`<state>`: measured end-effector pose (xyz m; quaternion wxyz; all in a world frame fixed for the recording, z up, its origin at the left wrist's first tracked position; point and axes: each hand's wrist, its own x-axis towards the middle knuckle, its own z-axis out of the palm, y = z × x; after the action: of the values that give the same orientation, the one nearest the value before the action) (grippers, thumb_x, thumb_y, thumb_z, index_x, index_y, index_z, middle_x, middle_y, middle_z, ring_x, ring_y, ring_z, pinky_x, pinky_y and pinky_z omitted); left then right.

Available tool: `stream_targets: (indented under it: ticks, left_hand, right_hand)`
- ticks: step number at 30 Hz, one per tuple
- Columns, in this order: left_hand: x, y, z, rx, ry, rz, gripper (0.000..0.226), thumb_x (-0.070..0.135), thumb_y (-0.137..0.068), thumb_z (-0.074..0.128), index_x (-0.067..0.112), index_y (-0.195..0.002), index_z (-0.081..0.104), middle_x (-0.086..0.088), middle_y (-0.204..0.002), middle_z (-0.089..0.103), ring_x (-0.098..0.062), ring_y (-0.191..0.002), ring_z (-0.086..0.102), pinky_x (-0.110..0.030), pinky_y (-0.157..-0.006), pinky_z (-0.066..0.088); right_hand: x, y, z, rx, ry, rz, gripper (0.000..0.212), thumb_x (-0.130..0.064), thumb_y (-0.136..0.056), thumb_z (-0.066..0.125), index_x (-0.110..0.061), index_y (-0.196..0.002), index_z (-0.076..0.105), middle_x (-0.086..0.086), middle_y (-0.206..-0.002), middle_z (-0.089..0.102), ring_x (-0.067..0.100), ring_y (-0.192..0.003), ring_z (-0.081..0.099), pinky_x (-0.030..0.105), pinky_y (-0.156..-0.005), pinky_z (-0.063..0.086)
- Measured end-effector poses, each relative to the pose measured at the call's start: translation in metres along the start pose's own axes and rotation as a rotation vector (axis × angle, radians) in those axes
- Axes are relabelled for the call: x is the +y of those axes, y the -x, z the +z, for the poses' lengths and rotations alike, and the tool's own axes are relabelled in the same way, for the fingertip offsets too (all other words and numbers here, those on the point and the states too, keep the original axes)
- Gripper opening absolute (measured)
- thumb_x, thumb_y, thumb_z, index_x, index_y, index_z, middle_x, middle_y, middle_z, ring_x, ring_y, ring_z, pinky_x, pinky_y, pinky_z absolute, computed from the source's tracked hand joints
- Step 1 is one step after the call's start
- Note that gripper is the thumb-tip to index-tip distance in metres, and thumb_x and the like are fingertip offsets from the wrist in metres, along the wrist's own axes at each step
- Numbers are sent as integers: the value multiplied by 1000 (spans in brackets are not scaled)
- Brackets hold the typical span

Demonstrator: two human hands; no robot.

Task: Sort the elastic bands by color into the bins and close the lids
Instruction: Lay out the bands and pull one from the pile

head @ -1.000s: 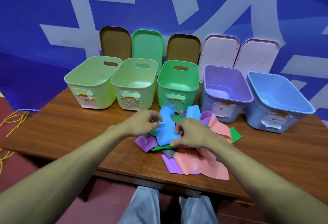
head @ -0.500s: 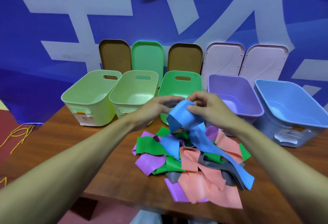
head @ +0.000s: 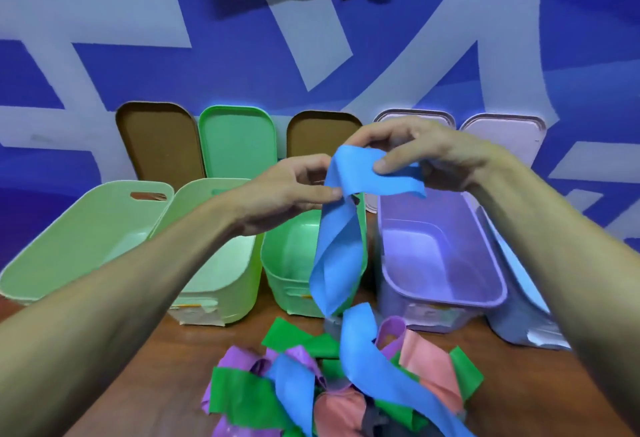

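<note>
Blue elastic band (head: 341, 246) hanging lengthwise downward, pinched by both hands

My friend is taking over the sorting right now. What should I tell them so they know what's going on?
Hands: the left hand and the right hand both pinch one blue band, held up in front of the green bin.
Things: the pile of bands lies on the table in front of the bins. The lids lean on the wall.
Done: no band shows in the pale green bins, the green bin or the purple bin. The blue bin is mostly hidden.
Left: sort every band by colour, then close the lids.
</note>
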<state>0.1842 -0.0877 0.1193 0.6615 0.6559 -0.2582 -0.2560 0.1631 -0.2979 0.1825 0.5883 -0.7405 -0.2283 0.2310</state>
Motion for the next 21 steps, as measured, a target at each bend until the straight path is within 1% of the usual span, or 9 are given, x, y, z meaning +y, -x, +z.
stream_targets:
  ticks: [2,4,7,9,11,14,16,19,21]
  left_hand:
    - [6,-4,-3,48,-28,-1,49,5,-76,66,-7,-121,51,-12,-111,63,-19,-99,61,-28,-88,51]
    - [8,-3,-1,72,-58,15,39,2,-73,72,0,-110,58,-5,-102,68,-14,-93,64,-24,-83,53]
    - [2,8,10,89,-157,63,26,0,-79,68,6,-104,63,-2,-98,69,-12,-90,63,-25,-83,53]
    - [-3,24,20,123,-241,102,18,2,-81,68,10,-98,67,-1,-94,69,-12,-88,60,-25,-82,51]
    - [-2,44,29,179,-276,131,11,4,-82,69,13,-87,65,4,-81,66,-10,-79,58,-18,-71,49]
    - [7,78,35,234,-357,153,14,9,-80,72,14,-79,58,7,-70,60,-4,-66,52,-13,-59,43]
    - [14,102,34,256,-428,157,19,12,-80,74,13,-77,55,5,-69,56,-4,-62,49,-12,-55,39]
    - [15,135,28,285,-497,154,23,17,-79,75,16,-71,53,1,-69,54,-9,-66,48,-20,-58,36]
    - [14,157,27,305,-525,160,20,20,-79,75,17,-72,57,0,-70,57,-11,-68,48,-27,-62,35]
  right_hand:
    - [-10,4,-4,0,84,19,39,4,-72,55,-9,-108,64,2,-98,66,13,-89,61,21,-72,53]
    - [-15,11,-3,77,213,34,40,10,-75,60,-9,-110,65,0,-99,66,13,-92,61,21,-75,52]
    - [-19,22,12,366,406,-17,37,11,-75,66,-10,-105,69,-1,-90,68,6,-80,62,21,-74,52]
    - [-19,27,27,572,325,-99,32,9,-67,70,-11,-91,69,3,-82,68,9,-73,62,25,-72,52]
    - [-22,33,44,677,201,-156,28,10,-66,69,-13,-82,68,8,-82,70,17,-77,63,32,-78,52]
    - [-33,45,69,630,188,-122,24,10,-72,68,-12,-80,70,3,-76,69,15,-75,62,29,-77,51]
    - [-44,52,85,543,173,-31,19,5,-75,70,-6,-90,70,6,-83,69,16,-77,64,27,-75,54]
    - [-58,54,111,526,196,19,12,-6,-77,74,-7,-87,69,6,-81,68,17,-73,63,23,-62,54]
    - [-65,52,132,559,196,-41,9,-7,-76,75,-12,-78,68,4,-76,66,17,-71,61,26,-63,52]
